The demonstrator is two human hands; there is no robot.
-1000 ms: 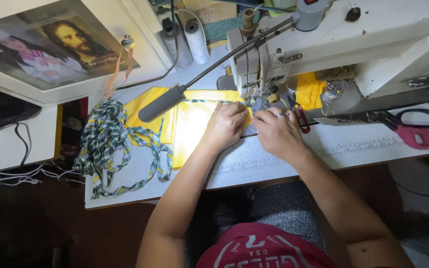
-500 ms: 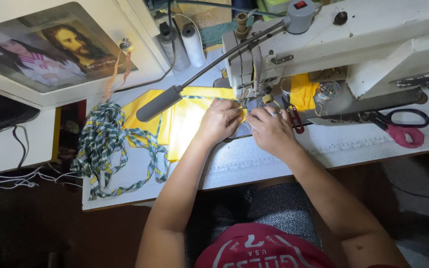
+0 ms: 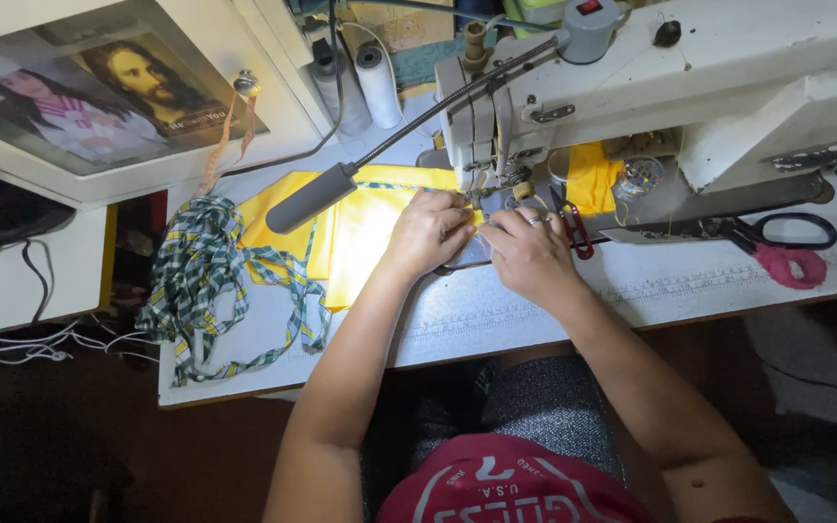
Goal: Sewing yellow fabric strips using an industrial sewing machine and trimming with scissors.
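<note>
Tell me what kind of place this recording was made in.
Probably a small sewing workshop, perhaps in a home. An industrial sewing machine stands on the work table, both hands press yellow fabric at the needle, and scissors and thread cones sit close by.

Person at sewing table | red shirt with white lettering | grey speckled trousers | bare forearms | ring on right hand (image 3: 533,254)

Framed portrait picture (image 3: 99,92), upper left shelf
</note>
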